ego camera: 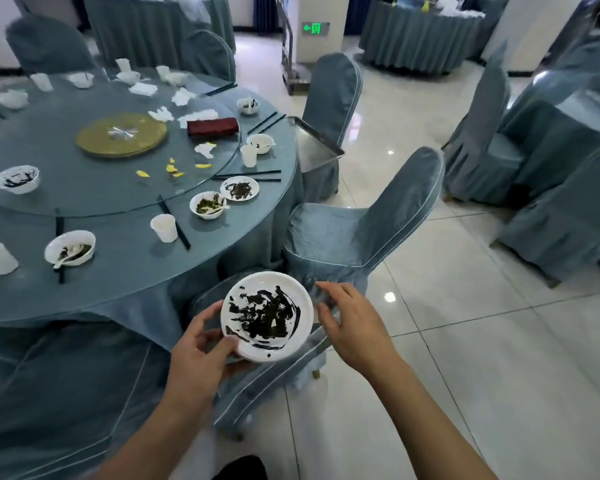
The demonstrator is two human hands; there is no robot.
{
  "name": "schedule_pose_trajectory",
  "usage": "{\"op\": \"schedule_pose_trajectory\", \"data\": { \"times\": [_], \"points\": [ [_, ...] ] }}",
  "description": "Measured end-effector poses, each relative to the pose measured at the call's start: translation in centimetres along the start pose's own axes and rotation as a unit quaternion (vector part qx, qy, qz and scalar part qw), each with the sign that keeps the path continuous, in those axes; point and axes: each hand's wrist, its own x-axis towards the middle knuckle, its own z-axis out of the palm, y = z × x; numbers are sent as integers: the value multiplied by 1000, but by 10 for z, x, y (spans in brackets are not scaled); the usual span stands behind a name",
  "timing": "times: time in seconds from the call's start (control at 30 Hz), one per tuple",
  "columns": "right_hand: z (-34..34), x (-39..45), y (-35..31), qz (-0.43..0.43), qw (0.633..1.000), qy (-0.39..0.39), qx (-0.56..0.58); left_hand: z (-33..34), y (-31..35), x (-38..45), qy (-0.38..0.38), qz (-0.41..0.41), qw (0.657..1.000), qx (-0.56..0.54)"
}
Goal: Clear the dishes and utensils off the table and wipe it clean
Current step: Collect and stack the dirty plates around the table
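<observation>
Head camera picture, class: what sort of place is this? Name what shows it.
Probably a restaurant banquet hall. A large round table carries a glass turntable, fabric-covered chairs stand around, and another skirted table stands beyond. The left hand holds a dirty plate.

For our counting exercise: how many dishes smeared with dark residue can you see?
7: a plate in the left hand; on the table, four dishes along its right edge, one at the near edge, one at left. Far dishes are too blurred.
</observation>
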Motion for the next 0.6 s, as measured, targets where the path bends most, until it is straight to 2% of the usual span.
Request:
{"op": "schedule_pose_trajectory", "data": {
  "times": [0.4,0.6],
  "points": [
    [-25,132,89,-91,988,-52,-112,88,-8,92,89,13,995,-44],
    [-38,215,113,-112,984,-69,-118,134,9,141,125,24,990,-66]
  ]
}}
